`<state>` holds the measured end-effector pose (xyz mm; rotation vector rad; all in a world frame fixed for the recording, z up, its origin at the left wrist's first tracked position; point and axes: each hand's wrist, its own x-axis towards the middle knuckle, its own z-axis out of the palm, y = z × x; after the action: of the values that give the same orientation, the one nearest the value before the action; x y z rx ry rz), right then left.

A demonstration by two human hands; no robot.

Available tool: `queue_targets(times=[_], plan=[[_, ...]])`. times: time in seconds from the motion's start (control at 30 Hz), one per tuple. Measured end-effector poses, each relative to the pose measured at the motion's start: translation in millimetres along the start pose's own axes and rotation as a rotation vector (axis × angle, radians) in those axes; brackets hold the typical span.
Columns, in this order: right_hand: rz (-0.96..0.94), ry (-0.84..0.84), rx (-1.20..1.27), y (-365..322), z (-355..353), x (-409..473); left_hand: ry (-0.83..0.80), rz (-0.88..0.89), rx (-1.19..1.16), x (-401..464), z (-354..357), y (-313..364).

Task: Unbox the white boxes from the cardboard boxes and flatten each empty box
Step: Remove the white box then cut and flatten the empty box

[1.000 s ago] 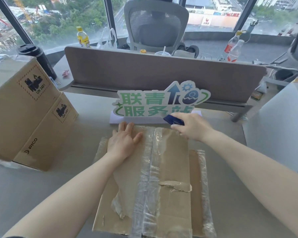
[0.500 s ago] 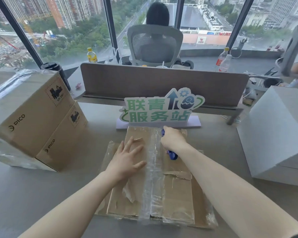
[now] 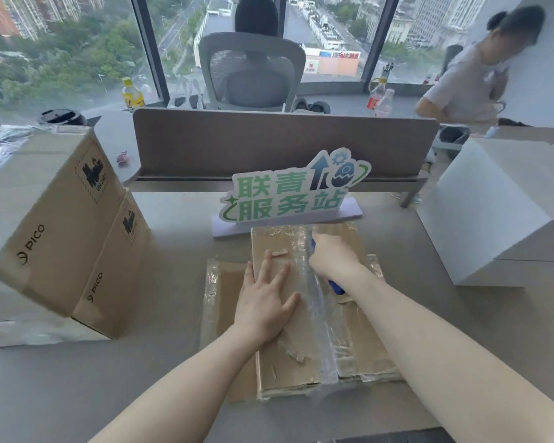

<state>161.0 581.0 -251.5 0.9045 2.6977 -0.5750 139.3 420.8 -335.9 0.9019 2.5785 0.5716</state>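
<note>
Cardboard box (image 3: 288, 356): lying at desk (image 3: 61, 394) centre, near front edge, seam covered by clear tape (image 3: 317, 311), just before green sign (image 3: 291, 190)
Left hand (image 3: 266, 302): flat on left flap, fingers spread and straight
Right hand (image 3: 333, 259): fingers curled round blue cutter (image 3: 336, 286), positioned over tape seam; blade tip not discernible
Two stacked PICO cartons (image 3: 64, 231): left of box, well apart
White box (image 3: 499, 212): at desk right
Grey partition (image 3: 285, 142): behind sign
</note>
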Motion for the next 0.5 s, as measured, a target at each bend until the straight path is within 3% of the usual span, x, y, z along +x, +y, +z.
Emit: queue_targets(times=[0.5], plan=[[0.073,-0.021,0.021,14.0,41.1,-93.8,0.015,0.016,0.022,2.8,2.5,-1.3]])
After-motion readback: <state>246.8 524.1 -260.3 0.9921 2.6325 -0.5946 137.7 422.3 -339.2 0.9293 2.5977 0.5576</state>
